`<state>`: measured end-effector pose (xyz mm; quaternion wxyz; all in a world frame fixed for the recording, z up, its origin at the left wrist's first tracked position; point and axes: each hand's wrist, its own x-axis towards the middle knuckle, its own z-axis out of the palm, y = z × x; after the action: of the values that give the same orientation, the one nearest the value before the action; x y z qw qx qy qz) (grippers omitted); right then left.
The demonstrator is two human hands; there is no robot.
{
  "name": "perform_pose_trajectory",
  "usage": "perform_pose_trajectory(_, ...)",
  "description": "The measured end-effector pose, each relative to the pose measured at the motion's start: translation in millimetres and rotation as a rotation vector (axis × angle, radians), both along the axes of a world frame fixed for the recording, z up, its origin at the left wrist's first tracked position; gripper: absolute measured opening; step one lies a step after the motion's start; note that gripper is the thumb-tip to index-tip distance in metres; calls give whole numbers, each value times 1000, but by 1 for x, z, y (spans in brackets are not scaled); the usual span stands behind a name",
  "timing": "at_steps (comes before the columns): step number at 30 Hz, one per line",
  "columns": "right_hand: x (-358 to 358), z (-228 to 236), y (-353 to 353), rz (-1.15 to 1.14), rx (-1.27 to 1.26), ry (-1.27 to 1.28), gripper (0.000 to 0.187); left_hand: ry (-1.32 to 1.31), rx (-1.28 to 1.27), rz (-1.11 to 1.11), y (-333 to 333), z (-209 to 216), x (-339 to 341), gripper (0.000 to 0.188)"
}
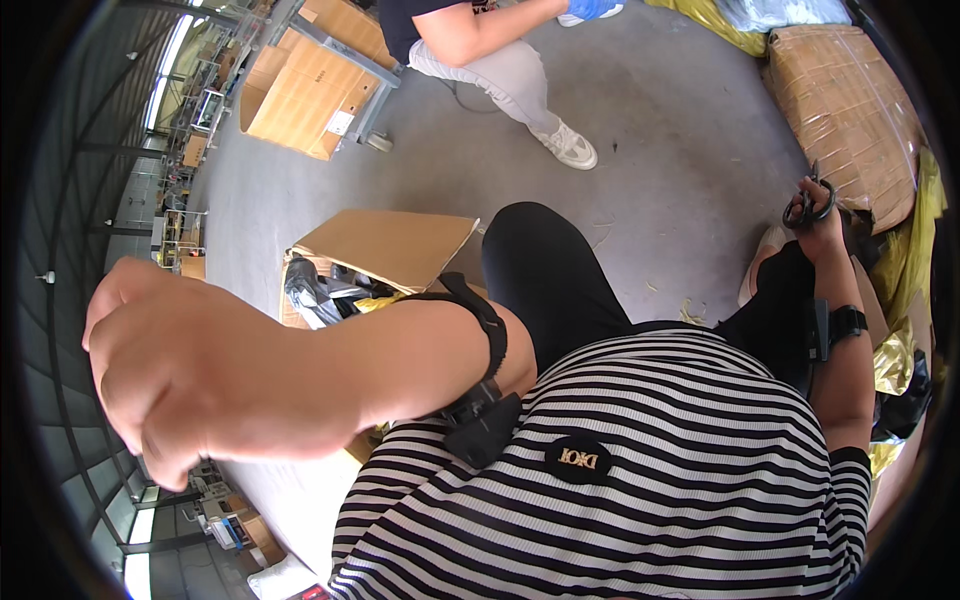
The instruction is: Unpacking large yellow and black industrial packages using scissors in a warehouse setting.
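My left hand (190, 370) is raised close in front of me at the left, large in the view. Its fingers curl into a fist, and whatever may be inside is hidden. At the far right my right hand (822, 232) grips black-handled scissors (796, 214), my fingers in the loops. A black strap with a small black device (482, 425) sits on my left forearm, and a similar one (822, 330) is on my right. Below and behind my left forearm stands an open cardboard box (385, 245) with black and yellow plastic bags in it.
A large taped brown package (845, 110) lies at the right, with yellow plastic sacking (905, 270) beside it. Across the grey floor (660, 190) sits another person (490, 70) with a blue glove. A wheeled frame holding cardboard (315, 90) stands at the upper left.
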<state>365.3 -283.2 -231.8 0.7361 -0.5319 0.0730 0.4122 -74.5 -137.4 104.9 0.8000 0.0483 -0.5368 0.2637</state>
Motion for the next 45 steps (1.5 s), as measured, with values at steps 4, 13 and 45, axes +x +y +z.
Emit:
perform_pose_trajectory(4, 2, -2, 2, 36, 21, 27, 19, 195, 105, -84, -24, 15, 9, 2)
perform_pose_trajectory(13, 1, 1, -3, 57, -17, -3, 23, 307, 268, -267, -60, 17, 48, 18)
perform_pose_trajectory(45, -153, 110, -47, 692, 116, -1405, 44, 1829, 978, 575, -74, -236, 206, 46)
